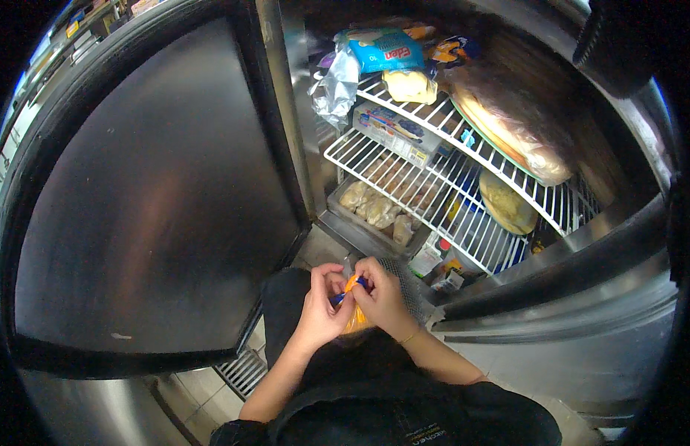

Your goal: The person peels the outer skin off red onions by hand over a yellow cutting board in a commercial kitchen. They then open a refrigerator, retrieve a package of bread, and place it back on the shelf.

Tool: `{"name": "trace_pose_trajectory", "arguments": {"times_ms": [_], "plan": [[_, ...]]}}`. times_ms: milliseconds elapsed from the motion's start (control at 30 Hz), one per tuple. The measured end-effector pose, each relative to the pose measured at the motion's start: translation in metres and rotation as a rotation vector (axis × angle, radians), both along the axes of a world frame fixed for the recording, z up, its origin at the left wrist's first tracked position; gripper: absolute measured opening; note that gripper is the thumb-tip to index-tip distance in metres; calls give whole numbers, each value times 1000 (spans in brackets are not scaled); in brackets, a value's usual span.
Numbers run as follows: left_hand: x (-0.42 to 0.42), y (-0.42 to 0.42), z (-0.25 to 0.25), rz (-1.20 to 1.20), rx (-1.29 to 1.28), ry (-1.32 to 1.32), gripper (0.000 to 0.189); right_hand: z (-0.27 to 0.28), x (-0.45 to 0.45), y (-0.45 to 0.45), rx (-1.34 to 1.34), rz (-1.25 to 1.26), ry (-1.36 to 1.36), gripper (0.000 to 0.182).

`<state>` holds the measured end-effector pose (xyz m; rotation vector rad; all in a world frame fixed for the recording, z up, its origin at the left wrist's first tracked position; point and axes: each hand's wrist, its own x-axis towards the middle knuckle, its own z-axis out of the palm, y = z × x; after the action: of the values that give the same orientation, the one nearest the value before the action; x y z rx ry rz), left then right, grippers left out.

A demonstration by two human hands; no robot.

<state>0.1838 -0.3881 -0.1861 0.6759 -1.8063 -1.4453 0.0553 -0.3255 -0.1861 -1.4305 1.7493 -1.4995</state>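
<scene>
Both my hands are close together over my lap, in front of the open refrigerator. My left hand (326, 309) pinches the left side of an orange and blue plastic package (357, 319). My right hand (380, 295) grips the gathered top of the same package with thumb and fingers. The package's lower part hangs between my wrists; what it contains I cannot tell. Beyond my hands, a tray of plastic-wrapped food (372, 209) sits low in the refrigerator.
White wire shelves (411, 192) carry a blue Eden packet (386, 49), a carton (398, 131), a wrapped flat item (506, 125) and a round yellowish item (506, 203). The dark refrigerator door (155, 195) stands open at left. A floor drain grate (243, 372) lies below it.
</scene>
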Motion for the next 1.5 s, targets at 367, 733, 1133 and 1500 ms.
{"name": "trace_pose_trajectory", "arguments": {"times_ms": [367, 733, 1133, 1500], "plan": [[27, -5, -13, 77, -170, -131, 23, 91, -92, -9, 250, 416, -128, 18], [42, 6, 12, -10, -284, 46, 17, 244, -177, -213, 141, -334, 1114, 44], [80, 35, -8, 68, -19, 143, 23, 280, -246, -286, 64, -407, 1291, 47], [73, -1, 4, 5, 117, 226, 21, 185, -9, -64, 117, 579, 533, 60]]}}
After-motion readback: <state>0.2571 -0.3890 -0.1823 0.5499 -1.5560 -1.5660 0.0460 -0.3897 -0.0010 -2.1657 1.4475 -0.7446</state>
